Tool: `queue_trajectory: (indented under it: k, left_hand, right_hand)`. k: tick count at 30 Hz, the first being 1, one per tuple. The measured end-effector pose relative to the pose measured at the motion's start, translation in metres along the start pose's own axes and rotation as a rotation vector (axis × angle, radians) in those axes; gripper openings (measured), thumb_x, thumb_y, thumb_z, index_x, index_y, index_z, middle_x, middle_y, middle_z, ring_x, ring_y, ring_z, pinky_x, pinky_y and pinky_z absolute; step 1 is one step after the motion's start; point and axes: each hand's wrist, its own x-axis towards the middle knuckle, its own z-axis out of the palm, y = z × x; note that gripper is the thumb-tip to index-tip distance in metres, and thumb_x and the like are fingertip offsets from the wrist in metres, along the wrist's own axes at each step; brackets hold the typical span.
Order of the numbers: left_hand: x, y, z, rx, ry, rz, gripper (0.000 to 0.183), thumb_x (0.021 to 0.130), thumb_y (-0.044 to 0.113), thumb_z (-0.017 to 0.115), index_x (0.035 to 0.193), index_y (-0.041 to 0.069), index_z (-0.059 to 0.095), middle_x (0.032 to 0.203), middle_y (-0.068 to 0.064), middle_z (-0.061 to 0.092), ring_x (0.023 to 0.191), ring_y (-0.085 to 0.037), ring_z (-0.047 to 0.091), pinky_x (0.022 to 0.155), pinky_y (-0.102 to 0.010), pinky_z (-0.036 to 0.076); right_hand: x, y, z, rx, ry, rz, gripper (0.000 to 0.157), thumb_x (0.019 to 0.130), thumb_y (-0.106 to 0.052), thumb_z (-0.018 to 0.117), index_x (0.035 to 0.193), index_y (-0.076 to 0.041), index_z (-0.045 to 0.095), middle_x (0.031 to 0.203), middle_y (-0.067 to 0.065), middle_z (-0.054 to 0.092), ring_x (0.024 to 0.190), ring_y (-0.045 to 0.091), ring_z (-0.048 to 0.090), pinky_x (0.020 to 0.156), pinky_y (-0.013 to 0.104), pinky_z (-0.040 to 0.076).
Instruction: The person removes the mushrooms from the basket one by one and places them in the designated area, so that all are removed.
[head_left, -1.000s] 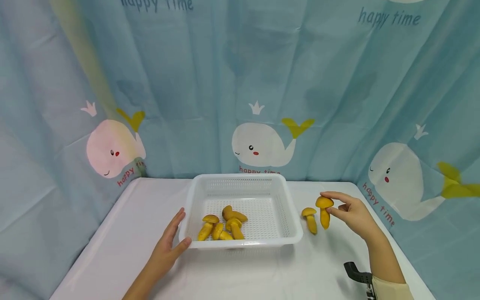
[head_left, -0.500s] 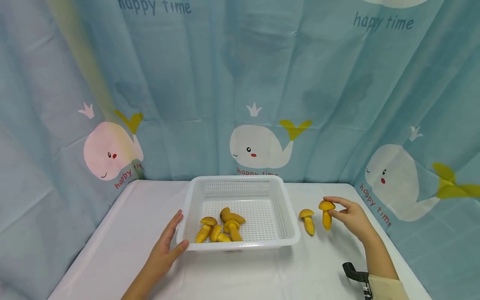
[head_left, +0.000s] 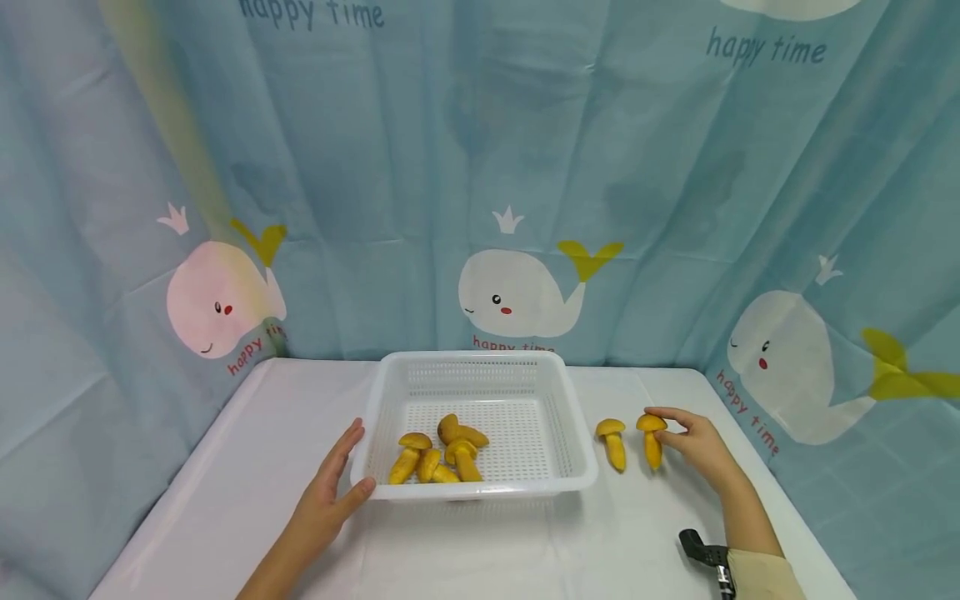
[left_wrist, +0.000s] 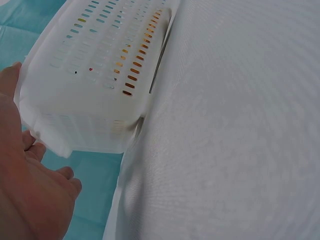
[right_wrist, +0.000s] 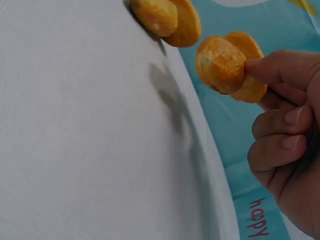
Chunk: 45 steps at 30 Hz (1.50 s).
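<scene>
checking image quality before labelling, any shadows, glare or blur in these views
Head view: yellowish streak on the curtain, faint shadow below the basket; left wrist view: soft shadow and faint ripple pattern on the table; right wrist view: glossy highlights on the held mushroom, soft-edged shadow on the table.

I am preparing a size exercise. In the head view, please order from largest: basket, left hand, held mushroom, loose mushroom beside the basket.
1. Basket
2. Left hand
3. Held mushroom and loose mushroom: they look alike, so I leave them unranked.
</scene>
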Motion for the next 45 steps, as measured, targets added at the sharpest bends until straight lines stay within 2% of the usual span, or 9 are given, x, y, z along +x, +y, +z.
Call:
queue_trajectory:
  k: [4, 8, 13, 19, 24, 29, 35, 45]
  left_hand:
    - [0.000, -0.001, -0.002, -0.013, -0.007, 0.010, 0.078, 0.095, 0.002, 0.069, 0.161, 0.013, 0.030, 0.171, -0.012, 0.019, 0.151, 0.010, 0.011, 0.111, 0.001, 0.014]
    - [0.000, -0.004, -0.002, -0.030, -0.016, 0.015, 0.079, 0.095, 0.000, 0.068, 0.162, 0.013, 0.029, 0.171, -0.013, 0.017, 0.152, 0.010, 0.010, 0.111, 0.001, 0.014]
    - [0.000, -0.006, -0.001, -0.038, -0.015, 0.019, 0.079, 0.095, 0.000, 0.068, 0.162, 0.014, 0.029, 0.172, -0.012, 0.017, 0.152, 0.009, 0.009, 0.111, 0.001, 0.014]
    - [0.002, -0.005, 0.000, -0.002, -0.005, 0.024, 0.079, 0.095, 0.002, 0.069, 0.162, 0.015, 0.030, 0.171, -0.011, 0.019, 0.152, 0.009, 0.011, 0.110, 0.001, 0.014]
    - [0.001, -0.003, 0.000, 0.003, -0.008, 0.011, 0.078, 0.095, 0.003, 0.068, 0.162, 0.015, 0.030, 0.171, -0.010, 0.018, 0.151, 0.011, 0.010, 0.110, 0.001, 0.014]
    - [0.001, -0.004, 0.000, 0.009, -0.006, 0.005, 0.079, 0.095, 0.003, 0.069, 0.162, 0.016, 0.029, 0.172, -0.007, 0.018, 0.151, 0.011, 0.009, 0.110, 0.001, 0.014]
    - [0.001, -0.004, 0.000, 0.016, -0.005, 0.010, 0.078, 0.095, 0.004, 0.068, 0.162, 0.015, 0.029, 0.171, -0.010, 0.018, 0.151, 0.011, 0.010, 0.110, 0.001, 0.014]
    - [0.000, -0.003, -0.001, 0.028, -0.009, -0.029, 0.080, 0.096, 0.007, 0.070, 0.163, 0.021, 0.028, 0.172, -0.005, 0.018, 0.150, 0.012, 0.009, 0.108, 0.002, 0.015]
  right_hand:
    - [0.001, 0.006, 0.005, 0.028, -0.026, 0.016, 0.042, 0.099, -0.019, 0.067, 0.140, -0.012, 0.063, 0.144, 0.017, 0.060, 0.142, 0.044, 0.040, 0.109, 0.067, 0.037]
    - [0.001, 0.008, 0.009, 0.028, -0.042, 0.019, 0.041, 0.098, -0.015, 0.066, 0.139, -0.009, 0.064, 0.143, 0.020, 0.060, 0.143, 0.048, 0.038, 0.111, 0.075, 0.028]
    - [0.002, 0.007, 0.009, 0.008, -0.060, 0.040, 0.042, 0.098, -0.015, 0.066, 0.139, -0.010, 0.063, 0.145, 0.020, 0.058, 0.144, 0.048, 0.036, 0.112, 0.076, 0.025]
    - [0.007, 0.010, 0.009, 0.017, -0.059, 0.056, 0.043, 0.099, -0.017, 0.065, 0.141, -0.010, 0.062, 0.147, 0.020, 0.056, 0.146, 0.048, 0.034, 0.112, 0.077, 0.024]
    - [0.009, 0.013, 0.011, 0.035, -0.059, 0.057, 0.043, 0.099, -0.017, 0.065, 0.141, -0.009, 0.061, 0.148, 0.021, 0.055, 0.147, 0.049, 0.032, 0.113, 0.078, 0.021]
    - [0.011, 0.018, 0.014, 0.098, -0.069, 0.075, 0.044, 0.100, -0.016, 0.064, 0.142, -0.008, 0.060, 0.150, 0.022, 0.052, 0.149, 0.049, 0.027, 0.116, 0.076, 0.017]
    - [0.012, 0.023, 0.016, 0.162, -0.080, 0.110, 0.046, 0.100, -0.016, 0.063, 0.145, -0.007, 0.057, 0.153, 0.022, 0.049, 0.150, 0.046, 0.026, 0.118, 0.072, 0.019]
    - [0.013, 0.022, 0.016, 0.146, -0.073, 0.106, 0.045, 0.101, -0.014, 0.062, 0.145, -0.007, 0.057, 0.153, 0.023, 0.049, 0.151, 0.047, 0.025, 0.118, 0.073, 0.018]
